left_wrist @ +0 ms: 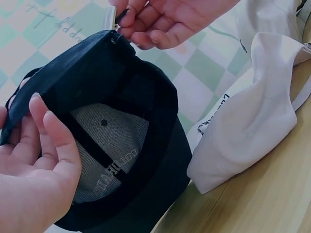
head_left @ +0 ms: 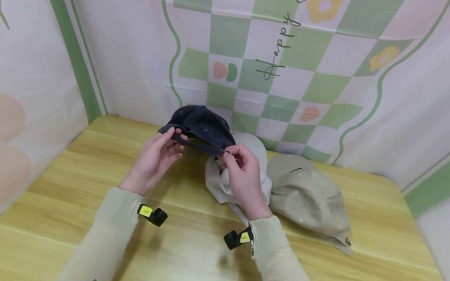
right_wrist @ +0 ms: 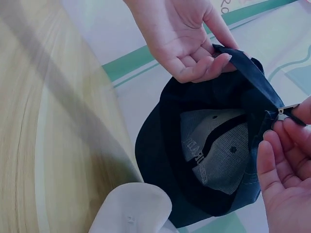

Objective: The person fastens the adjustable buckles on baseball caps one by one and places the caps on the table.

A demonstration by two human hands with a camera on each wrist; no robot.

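A dark navy cap is held up at the back of the table, its inside and raised lettering showing in both wrist views. My left hand grips the cap's back edge at the left end of the strap, fingers bent around it. At the strap's other end, my right hand pinches the small metal buckle and the strap tip between thumb and fingers. Just right of the navy cap, partly behind my right hand, lies a light grey cap.
A beige cap lies to the right of the light grey one, its strap end on the wooden table. Behind the table hangs a checkered green and white cloth. Each wrist wears a black strap with a yellow label.
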